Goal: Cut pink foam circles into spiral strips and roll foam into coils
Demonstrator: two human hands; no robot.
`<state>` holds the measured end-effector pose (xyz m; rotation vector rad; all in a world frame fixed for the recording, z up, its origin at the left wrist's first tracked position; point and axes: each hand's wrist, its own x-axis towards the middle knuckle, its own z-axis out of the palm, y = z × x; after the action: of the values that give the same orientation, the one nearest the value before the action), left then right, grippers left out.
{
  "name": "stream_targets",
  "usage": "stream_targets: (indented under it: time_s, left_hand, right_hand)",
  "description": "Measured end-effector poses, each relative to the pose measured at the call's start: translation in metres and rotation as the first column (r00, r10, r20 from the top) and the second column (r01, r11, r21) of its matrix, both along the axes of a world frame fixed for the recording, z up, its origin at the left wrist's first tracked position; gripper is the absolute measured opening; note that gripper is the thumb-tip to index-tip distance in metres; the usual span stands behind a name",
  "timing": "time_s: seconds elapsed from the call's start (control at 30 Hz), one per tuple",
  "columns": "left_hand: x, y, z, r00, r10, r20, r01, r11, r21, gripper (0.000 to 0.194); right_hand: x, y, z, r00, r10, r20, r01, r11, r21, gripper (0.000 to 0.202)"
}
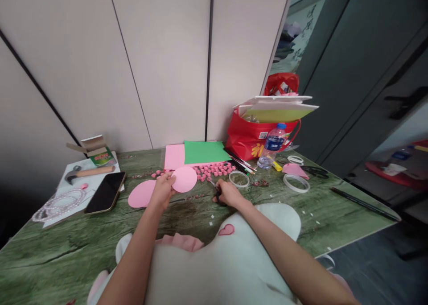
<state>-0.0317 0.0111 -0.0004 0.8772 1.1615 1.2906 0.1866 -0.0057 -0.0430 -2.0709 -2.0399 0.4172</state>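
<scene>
Between the thumb and fingers of my left hand (163, 190) is a pink paper circle (184, 179), held up above the table. A larger pink paper oval (141, 194) lies flat beside that hand, partly behind it. My right hand (227, 192) is closed around the dark handles of small scissors (218, 195), whose blades point away toward the pink beads. Most of the handles are hidden by my fingers. Many small pink heart-like beads (214, 170) are scattered behind both hands. A roll of clear tape (239, 179) lies just right of my right hand.
At the left are a hammer (90, 173), a phone (105, 192), a bead string (60, 204) and an opened box (100, 155). Green paper (205, 152) lies at the back. A red bag (244, 138), water bottle (271, 146) and second tape roll (296, 183) are to the right.
</scene>
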Motion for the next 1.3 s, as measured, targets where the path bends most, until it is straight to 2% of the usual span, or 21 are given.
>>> stream_targets:
  time_s: [0.1, 0.23, 0.37, 0.57, 0.67, 0.77, 0.83, 0.93, 1.0, 1.13, 1.2, 1.3]
  left_hand:
    - [0.0, -0.001, 0.0, 1.0, 0.022, -0.011, -0.022, 1.0, 0.004, 0.024]
    - [0.0, -0.001, 0.0, 0.999, 0.029, -0.019, -0.029, 1.0, 0.007, 0.024]
    - [0.001, -0.001, -0.001, 1.0, 0.02, -0.022, -0.02, 1.0, 0.01, 0.024]
    - [0.001, -0.002, 0.0, 1.0, -0.001, -0.025, 0.002, 1.0, 0.031, 0.023]
    - [0.002, -0.005, 0.002, 1.0, -0.004, -0.018, 0.004, 0.999, 0.047, 0.028]
    - [0.005, -0.007, 0.003, 0.999, -0.006, -0.05, 0.012, 0.994, 0.11, 0.033]
    - [0.007, -0.008, 0.002, 0.996, -0.003, -0.094, 0.019, 0.986, 0.165, 0.033]
    - [0.01, -0.01, 0.003, 0.993, 0.022, -0.116, 0.006, 0.973, 0.231, 0.04]
    - [0.012, -0.01, 0.004, 0.993, 0.066, -0.102, -0.035, 0.959, 0.282, 0.046]
    - [0.012, -0.011, 0.01, 0.968, 0.244, -0.066, -0.202, 0.904, 0.376, 0.043]
    - [0.012, -0.013, 0.012, 0.954, 0.295, -0.045, -0.252, 0.877, 0.408, 0.041]
    - [0.013, -0.015, 0.014, 0.952, 0.303, -0.038, -0.257, 0.863, 0.435, 0.04]
  right_hand:
    - [-0.008, 0.002, -0.004, 1.0, 0.02, -0.025, -0.019, 0.999, 0.029, 0.047]
    - [-0.002, 0.004, -0.008, 0.998, 0.026, -0.058, -0.023, 0.998, 0.057, 0.038]
    - [0.002, 0.004, -0.011, 0.994, 0.043, -0.097, -0.034, 0.996, 0.087, 0.038]
    - [-0.001, 0.003, -0.015, 0.985, 0.018, -0.173, 0.011, 0.986, 0.164, 0.032]
    - [0.002, 0.004, -0.01, 0.965, 0.008, -0.262, 0.054, 0.972, 0.228, 0.031]
    - [0.003, 0.011, 0.004, 0.921, 0.044, -0.387, 0.072, 0.957, 0.281, 0.017]
    - [-0.002, 0.02, 0.019, 0.879, 0.093, -0.467, 0.066, 0.948, 0.313, 0.014]
    - [-0.02, 0.033, 0.04, 0.804, 0.174, -0.569, 0.055, 0.931, 0.362, 0.02]
    - [-0.036, 0.034, 0.048, 0.746, 0.218, -0.629, 0.051, 0.924, 0.38, 0.025]
    - [-0.058, 0.017, 0.041, 0.615, 0.288, -0.734, 0.01, 0.928, 0.372, 0.036]
    - [-0.059, 0.005, 0.033, 0.399, 0.287, -0.871, -0.006, 0.95, 0.311, 0.04]
    - [-0.055, -0.005, 0.027, 0.263, 0.275, -0.925, -0.017, 0.96, 0.28, 0.039]
